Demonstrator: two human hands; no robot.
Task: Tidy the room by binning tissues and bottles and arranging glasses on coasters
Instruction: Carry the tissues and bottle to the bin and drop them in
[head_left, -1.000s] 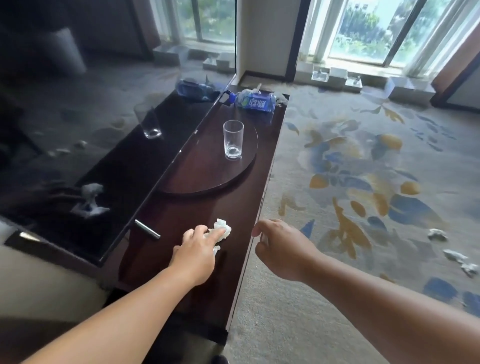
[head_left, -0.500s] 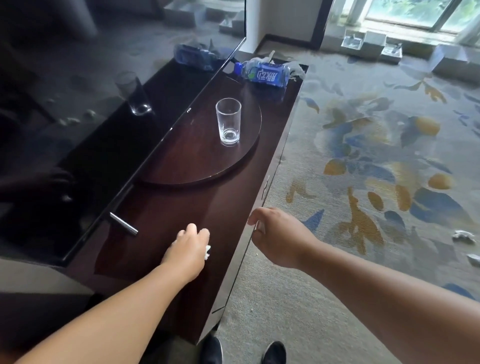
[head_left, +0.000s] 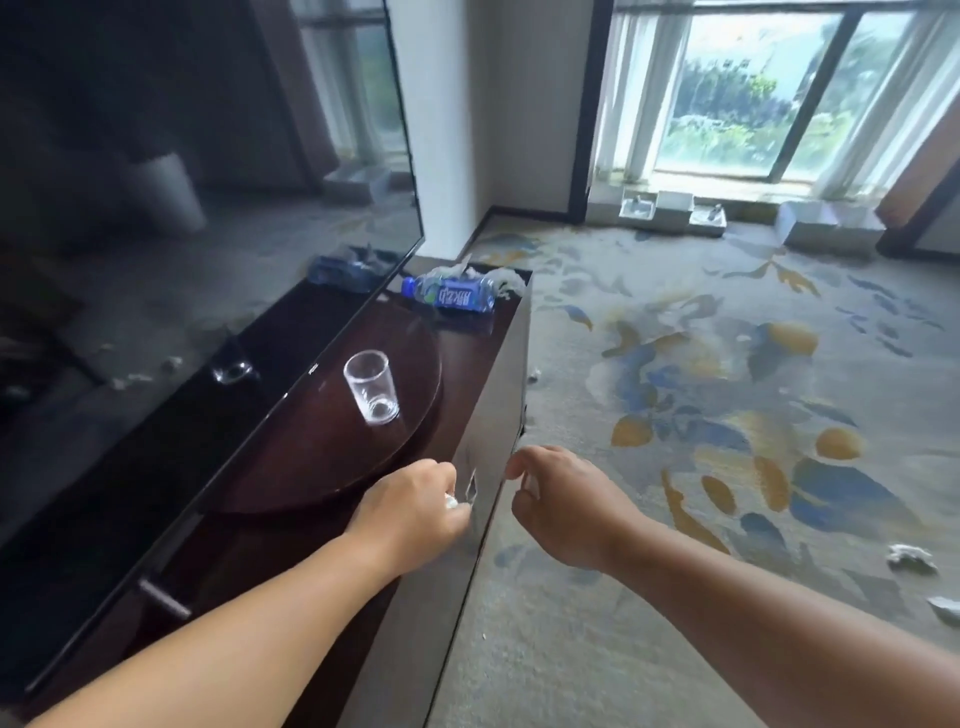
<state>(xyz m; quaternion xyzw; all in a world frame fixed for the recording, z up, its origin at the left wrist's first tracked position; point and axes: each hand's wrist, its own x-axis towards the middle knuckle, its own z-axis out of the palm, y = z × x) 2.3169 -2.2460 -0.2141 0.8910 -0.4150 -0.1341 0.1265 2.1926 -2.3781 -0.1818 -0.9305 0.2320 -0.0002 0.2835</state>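
Left hand (head_left: 415, 512) pinching crumpled tissue (head_left: 450, 501) at table (head_left: 470, 358) front edge.
Right hand (head_left: 561, 504) curled just beside it; contents cannot be told. Glass (head_left: 371, 387) upright on table; bottle (head_left: 452, 297) lying at far end.

The only lettering I can make out is on the plastic bottle (head_left: 449, 297) lying at the far end of the surface (head_left: 470, 358). Bold white Chinese characters run across its blue label, too tilted and blurred to read. A tiny logo on the television (head_left: 208, 156) bezel is illegible.
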